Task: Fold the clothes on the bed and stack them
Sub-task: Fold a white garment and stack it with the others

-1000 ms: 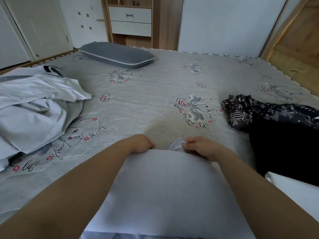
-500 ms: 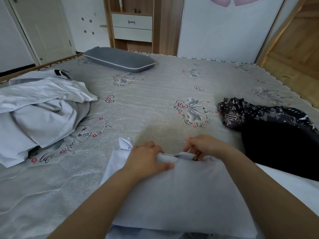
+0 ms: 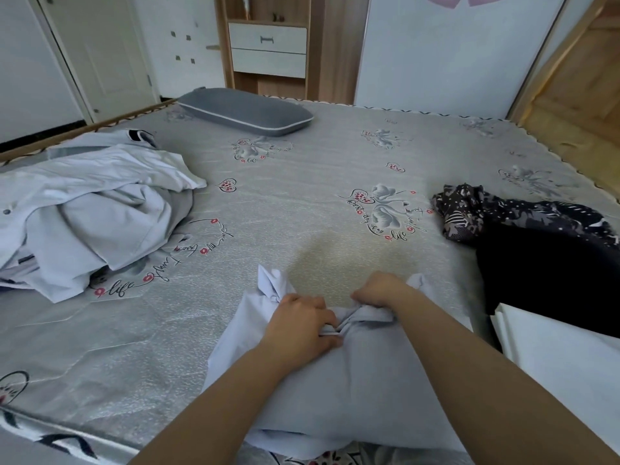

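A pale blue garment (image 3: 362, 391) lies half folded on the bed (image 3: 302, 203) right in front of me. My left hand (image 3: 302, 325) grips its bunched far edge, fingers curled into the folds. My right hand (image 3: 379, 290) pinches the same edge a little further right. A heap of unfolded pale grey and white clothes (image 3: 87, 209) lies at the left. At the right lie a dark patterned garment (image 3: 496, 209) and a black one (image 3: 553, 273), with a white folded piece (image 3: 563, 354) in front of them.
A grey pillow (image 3: 245, 110) lies at the head of the bed. Behind it stand a wooden drawer unit (image 3: 268, 48), a white door (image 3: 97, 52) and a white wall. A wooden floor (image 3: 577, 105) runs along the bed's right edge.
Both hands pulled the garment's far edge back toward me and gathered it into a bunch. A corner of the cloth now sticks up at the left of my left hand.
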